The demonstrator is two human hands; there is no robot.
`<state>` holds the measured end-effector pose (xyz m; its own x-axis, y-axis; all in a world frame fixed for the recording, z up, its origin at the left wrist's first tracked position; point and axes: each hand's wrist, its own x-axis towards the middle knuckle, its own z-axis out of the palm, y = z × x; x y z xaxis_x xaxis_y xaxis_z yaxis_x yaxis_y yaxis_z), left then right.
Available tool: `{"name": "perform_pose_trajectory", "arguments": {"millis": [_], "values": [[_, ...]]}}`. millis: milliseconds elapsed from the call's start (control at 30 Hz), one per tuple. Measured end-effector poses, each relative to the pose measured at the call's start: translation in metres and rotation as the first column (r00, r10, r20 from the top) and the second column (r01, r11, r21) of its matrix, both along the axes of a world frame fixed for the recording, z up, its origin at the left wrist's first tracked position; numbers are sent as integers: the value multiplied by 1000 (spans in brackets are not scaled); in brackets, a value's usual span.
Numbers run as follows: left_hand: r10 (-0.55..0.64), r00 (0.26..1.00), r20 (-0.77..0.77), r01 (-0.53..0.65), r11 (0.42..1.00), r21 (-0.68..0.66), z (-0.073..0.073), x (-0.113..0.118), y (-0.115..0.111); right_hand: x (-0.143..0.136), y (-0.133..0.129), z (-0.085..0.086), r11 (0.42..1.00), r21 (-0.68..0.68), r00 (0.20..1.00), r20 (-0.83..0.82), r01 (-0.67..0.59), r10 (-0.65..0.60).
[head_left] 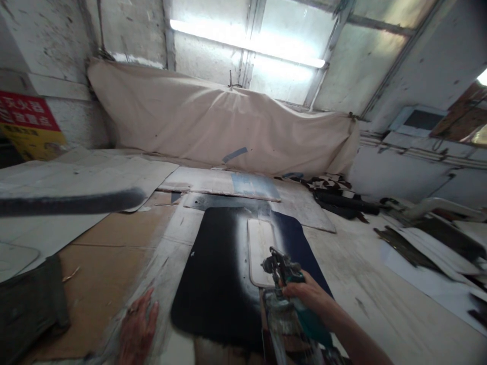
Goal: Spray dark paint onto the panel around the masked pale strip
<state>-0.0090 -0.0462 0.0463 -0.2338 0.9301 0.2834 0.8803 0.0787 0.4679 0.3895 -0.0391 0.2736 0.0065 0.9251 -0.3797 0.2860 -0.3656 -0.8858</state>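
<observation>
My right hand (304, 293) is wrapped round the handle of a spray gun (280, 266), held above a dark sheet of material (218, 268) with rounded corners. A cloudy cup or bottle (283, 319) hangs below the gun's body. On the sheet lies a pale oblong template (261, 238), and a whitish sprayed haze borders it. Part of the template is hidden behind the gun. To the left of the sheet, my left hand (139, 324) rests on the work surface with its fingers stretched out, holding nothing.
Brown cardboard (110, 253) and white sheets (95, 177) cover the left side, with a dark folded cloth (34, 309) at the front. A beige curtain (209, 121) hangs behind the table. Dark scraps (338, 200) and stacked pieces (429, 243) lie on the right.
</observation>
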Motion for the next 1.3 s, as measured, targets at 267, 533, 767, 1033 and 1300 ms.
{"name": "perform_pose_trajectory", "arguments": {"millis": [267,533,767,1033,1300], "values": [[-32,999,-13,32,999,-44,-6,-2,1,5,-21,-23,998,63,999,-41,-16,19],[25,1000,-8,-26,997,-69,11,8,-5,1,-46,-14,998,15,998,-43,57,-56],[-31,999,10,31,997,-73,1,4,-1,-1,-62,-5,991,-42,992,3,125,-125],[-59,998,39,60,998,-34,-2,2,2,6,-65,-8,984,-62,986,18,167,-166],[-59,998,13,59,996,-67,1,-1,1,22,-70,-18,980,-23,979,61,197,-196]]}}
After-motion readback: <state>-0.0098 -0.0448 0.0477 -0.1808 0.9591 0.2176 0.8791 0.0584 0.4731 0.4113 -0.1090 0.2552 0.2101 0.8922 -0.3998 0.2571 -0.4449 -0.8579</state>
